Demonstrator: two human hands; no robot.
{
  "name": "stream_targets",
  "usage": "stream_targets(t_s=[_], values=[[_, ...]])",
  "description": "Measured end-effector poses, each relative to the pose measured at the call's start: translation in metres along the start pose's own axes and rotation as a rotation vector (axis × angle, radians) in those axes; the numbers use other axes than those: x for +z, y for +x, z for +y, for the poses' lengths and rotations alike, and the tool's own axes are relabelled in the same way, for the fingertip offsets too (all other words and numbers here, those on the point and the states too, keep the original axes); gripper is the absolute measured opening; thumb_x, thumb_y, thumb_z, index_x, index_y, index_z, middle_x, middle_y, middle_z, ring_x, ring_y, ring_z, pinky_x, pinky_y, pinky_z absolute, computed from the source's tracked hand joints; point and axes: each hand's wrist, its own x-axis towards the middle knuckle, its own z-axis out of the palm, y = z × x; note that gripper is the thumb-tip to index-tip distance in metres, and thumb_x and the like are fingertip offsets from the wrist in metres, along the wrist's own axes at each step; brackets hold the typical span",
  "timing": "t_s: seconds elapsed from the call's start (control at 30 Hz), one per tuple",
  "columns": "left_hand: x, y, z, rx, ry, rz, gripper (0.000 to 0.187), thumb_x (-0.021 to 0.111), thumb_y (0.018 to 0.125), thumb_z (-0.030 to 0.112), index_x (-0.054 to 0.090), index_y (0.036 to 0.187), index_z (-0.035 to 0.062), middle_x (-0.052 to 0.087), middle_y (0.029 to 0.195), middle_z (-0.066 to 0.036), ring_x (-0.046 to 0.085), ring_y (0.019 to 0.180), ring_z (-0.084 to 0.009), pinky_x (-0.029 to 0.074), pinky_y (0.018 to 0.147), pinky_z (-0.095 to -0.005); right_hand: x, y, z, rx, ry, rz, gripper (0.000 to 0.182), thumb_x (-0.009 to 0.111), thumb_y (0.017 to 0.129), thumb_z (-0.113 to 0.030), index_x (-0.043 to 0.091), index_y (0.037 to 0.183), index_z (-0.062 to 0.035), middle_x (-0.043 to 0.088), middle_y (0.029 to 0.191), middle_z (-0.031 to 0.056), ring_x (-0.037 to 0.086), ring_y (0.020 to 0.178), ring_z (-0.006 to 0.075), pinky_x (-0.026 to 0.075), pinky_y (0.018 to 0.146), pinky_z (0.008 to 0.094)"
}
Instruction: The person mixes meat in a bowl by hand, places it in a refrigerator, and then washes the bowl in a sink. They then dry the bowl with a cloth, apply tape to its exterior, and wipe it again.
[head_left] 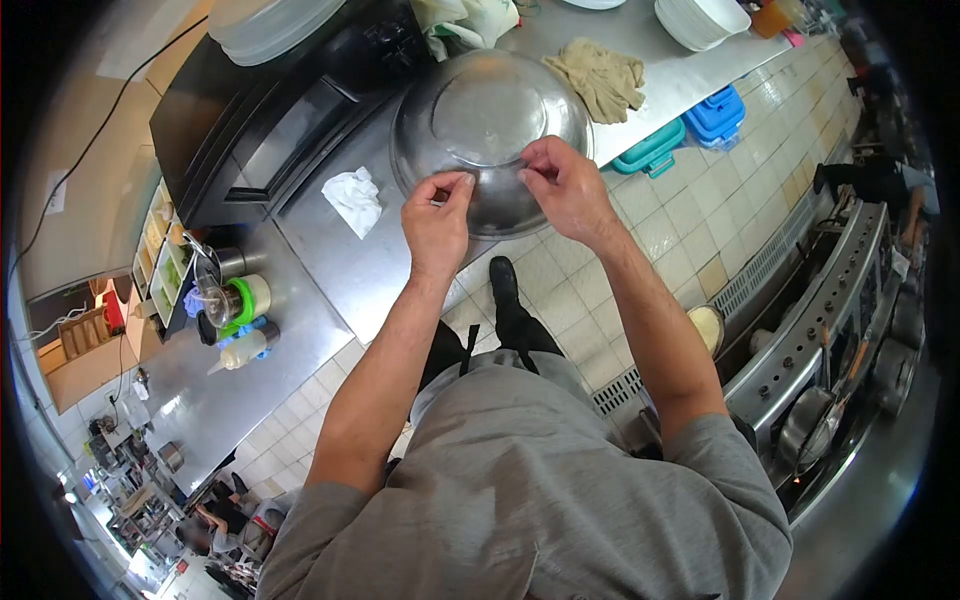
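Note:
A large metal bowl [490, 105] lies bottom-up on the steel counter, its round base facing me. My left hand [438, 215] is in front of the bowl's near left side, thumb and fingertips pinched together. Over the near right side, my right hand [568, 188] is also closed in a pinch. Anything between the fingertips of either hand is too small or too hidden to make out. A crumpled white paper or cloth [353, 201] rests on the counter left of the bowl. A tan rag [598, 80] lies at the bowl's far right.
A black appliance [290, 110] stands at the left, with stacked plates [270, 30] on it. Squeeze bottle [245, 348] and containers sit lower left. Lidded bins, teal [650, 148] and blue [715, 118], are beneath the counter edge. A stove [820, 300] runs along the right, another person near it.

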Motion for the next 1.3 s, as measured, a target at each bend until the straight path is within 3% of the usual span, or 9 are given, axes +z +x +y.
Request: stream_targets(t_s=[0.3,0.73,0.83,0.9,1.13,1.23,1.3], values=[[0.007,0.007,-0.002,0.121,0.163,0.094,0.011,0.078,0.085,0.013,0.076,0.089,0.0030,0.066,0.084,-0.006,0.060,0.074,-0.0160,0.049,0.071,-0.0296,0.003,0.010,-0.005,-0.015,-0.111,0.047,0.028,0.073,0.083,-0.005,0.059,0.107,-0.0035,0.071,0.080,0.0150,0.072,0.076,0.0313,0.056,0.071,0.0397],[0.013,0.013,-0.003,0.064,0.173,0.127,0.012,0.080,0.084,0.016,0.076,0.086,0.0045,0.063,0.085,-0.006,0.059,0.077,-0.0169,0.048,0.073,-0.0305,0.008,0.014,0.002,-0.006,-0.147,0.071,0.029,0.074,0.083,-0.007,0.058,0.107,-0.0041,0.072,0.079,0.0141,0.072,0.075,0.0315,0.056,0.071,0.0400],[0.013,0.015,-0.004,0.140,0.221,0.154,0.014,0.080,0.085,0.017,0.076,0.086,0.0032,0.066,0.084,-0.005,0.059,0.070,-0.0118,0.048,0.067,-0.0271,0.008,0.015,0.001,0.007,-0.152,0.076,0.029,0.074,0.083,-0.008,0.058,0.106,-0.0045,0.072,0.078,0.0133,0.072,0.075,0.0315,0.056,0.071,0.0407],[0.013,0.015,-0.002,0.053,0.222,0.133,0.013,0.079,0.084,0.017,0.075,0.086,0.0041,0.063,0.087,-0.006,0.059,0.079,-0.0180,0.049,0.073,-0.0319,0.008,0.016,-0.002,0.025,-0.147,0.074,0.029,0.074,0.083,-0.009,0.058,0.106,-0.0048,0.072,0.077,0.0126,0.072,0.075,0.0310,0.056,0.071,0.0410],[0.015,0.020,0.000,0.060,0.239,0.137,0.017,0.080,0.084,0.017,0.072,0.084,0.0023,0.062,0.083,-0.006,0.058,0.075,-0.0180,0.049,0.071,-0.0320,0.008,0.020,-0.006,0.053,-0.213,0.090,0.030,0.074,0.083,-0.011,0.057,0.106,-0.0043,0.071,0.077,0.0127,0.072,0.075,0.0298,0.057,0.071,0.0406],[0.015,0.025,-0.003,-0.007,0.247,0.171,0.023,0.080,0.083,0.017,0.066,0.089,0.0007,0.060,0.080,-0.006,0.057,0.074,-0.0170,0.048,0.070,-0.0321,0.007,0.021,-0.008,0.089,-0.209,0.093,0.031,0.075,0.083,-0.011,0.057,0.107,-0.0039,0.071,0.078,0.0135,0.072,0.074,0.0295,0.056,0.070,0.0399],[0.011,0.030,-0.010,0.005,0.221,0.201,0.037,0.083,0.082,0.022,0.060,0.103,0.0008,0.063,0.087,-0.005,0.059,0.074,-0.0127,0.048,0.067,-0.0268,0.003,0.024,-0.002,0.089,-0.175,0.098,0.031,0.074,0.085,-0.014,0.056,0.108,-0.0038,0.070,0.078,0.0143,0.071,0.073,0.0292,0.055,0.068,0.0391]])
